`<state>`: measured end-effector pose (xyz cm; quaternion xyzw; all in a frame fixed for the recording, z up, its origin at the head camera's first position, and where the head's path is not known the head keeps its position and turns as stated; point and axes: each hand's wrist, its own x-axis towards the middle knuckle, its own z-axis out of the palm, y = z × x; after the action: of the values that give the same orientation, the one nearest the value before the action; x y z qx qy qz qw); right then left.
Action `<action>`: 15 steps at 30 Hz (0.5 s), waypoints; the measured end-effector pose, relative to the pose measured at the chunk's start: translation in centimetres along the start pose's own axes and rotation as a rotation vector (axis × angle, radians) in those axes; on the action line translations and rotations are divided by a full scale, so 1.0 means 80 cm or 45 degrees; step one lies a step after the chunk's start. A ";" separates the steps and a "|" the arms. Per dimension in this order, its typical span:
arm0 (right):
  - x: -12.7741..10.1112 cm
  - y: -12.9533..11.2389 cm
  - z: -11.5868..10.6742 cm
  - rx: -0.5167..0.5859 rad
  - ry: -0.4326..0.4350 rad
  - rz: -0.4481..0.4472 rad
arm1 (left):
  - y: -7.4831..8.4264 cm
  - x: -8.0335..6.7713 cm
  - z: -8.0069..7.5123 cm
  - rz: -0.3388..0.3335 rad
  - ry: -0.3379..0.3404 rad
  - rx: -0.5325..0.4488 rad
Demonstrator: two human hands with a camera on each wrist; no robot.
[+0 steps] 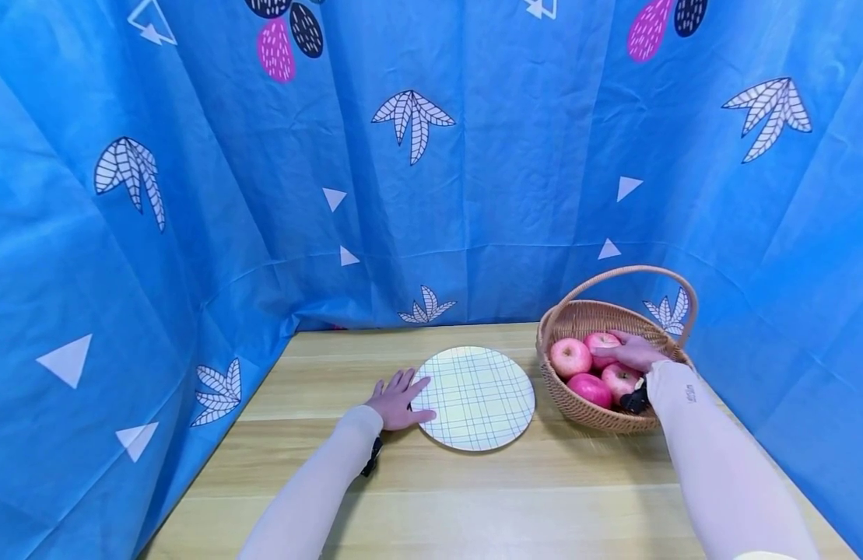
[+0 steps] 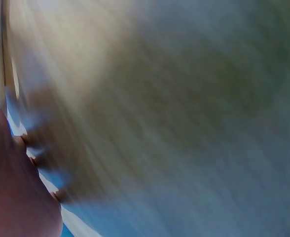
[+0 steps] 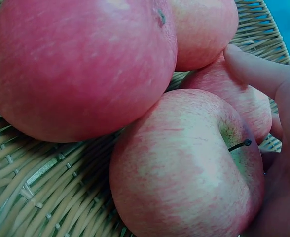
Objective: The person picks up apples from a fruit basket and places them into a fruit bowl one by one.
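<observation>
A round pale plate [image 1: 476, 400] with a blue-green grid pattern lies on the table. At its left rim rests my left hand [image 1: 398, 403], fingers spread and thumb over the edge. The left wrist view shows part of that hand [image 2: 17, 197] beside blurred wood. Inside the wicker basket [image 1: 578, 412] on the right are several red apples. My right hand [image 1: 634, 355] reaches in and grips the rear apple [image 1: 599, 344]. In the right wrist view the thumb [image 3: 253, 69] lies on this apple [image 3: 224, 89], with fingers on its far side, partly hidden by a nearer apple [image 3: 184, 168].
The basket's tall arched handle [image 1: 627, 269] rises above the right hand. A blue patterned curtain [image 1: 417, 202] encloses the wooden table [image 1: 431, 505] at the back and sides. Three other apples, including one at the left [image 1: 570, 358], sit around the gripped one.
</observation>
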<state>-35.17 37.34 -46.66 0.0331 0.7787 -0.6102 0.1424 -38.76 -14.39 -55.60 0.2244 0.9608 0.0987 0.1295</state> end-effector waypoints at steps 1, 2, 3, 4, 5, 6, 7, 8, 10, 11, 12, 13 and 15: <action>0.000 -0.001 0.000 -0.020 -0.006 -0.008 | 0.000 0.000 0.000 0.004 0.002 0.001; 0.000 -0.001 0.000 -0.021 -0.003 -0.002 | 0.000 0.000 0.000 0.006 0.000 0.005; 0.000 -0.002 0.000 -0.040 -0.008 -0.003 | 0.000 0.000 0.000 0.007 0.002 0.010; 0.000 -0.003 0.000 -0.060 0.005 -0.001 | 0.001 -0.001 0.000 0.007 0.002 0.016; 0.001 -0.003 0.000 -0.077 0.007 -0.003 | 0.002 -0.001 -0.001 0.010 0.008 0.009; 0.001 -0.004 0.000 -0.088 0.011 -0.002 | 0.002 -0.002 -0.001 0.008 0.005 0.012; 0.001 -0.005 0.000 -0.112 0.004 -0.014 | 0.003 -0.003 -0.003 0.009 0.010 0.005; 0.002 -0.005 0.000 -0.118 0.013 -0.011 | 0.004 -0.004 -0.004 0.006 0.008 0.004; 0.002 -0.006 -0.001 -0.146 0.018 -0.017 | 0.005 -0.005 -0.005 0.006 0.015 -0.007; 0.002 -0.006 -0.001 -0.164 0.013 -0.023 | 0.005 -0.004 -0.005 0.003 0.012 -0.005; 0.002 -0.006 -0.001 -0.174 0.017 -0.022 | 0.004 -0.004 -0.004 0.000 0.006 0.004; 0.003 -0.006 -0.002 -0.191 0.010 -0.031 | 0.003 -0.003 -0.003 0.000 0.004 0.003; 0.003 -0.005 -0.002 -0.210 0.023 -0.030 | 0.001 0.000 -0.001 -0.003 0.001 0.014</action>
<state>-35.51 37.37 -46.28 0.0174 0.8278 -0.5453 0.1305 -38.71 -14.35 -55.51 0.2239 0.9616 0.0935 0.1280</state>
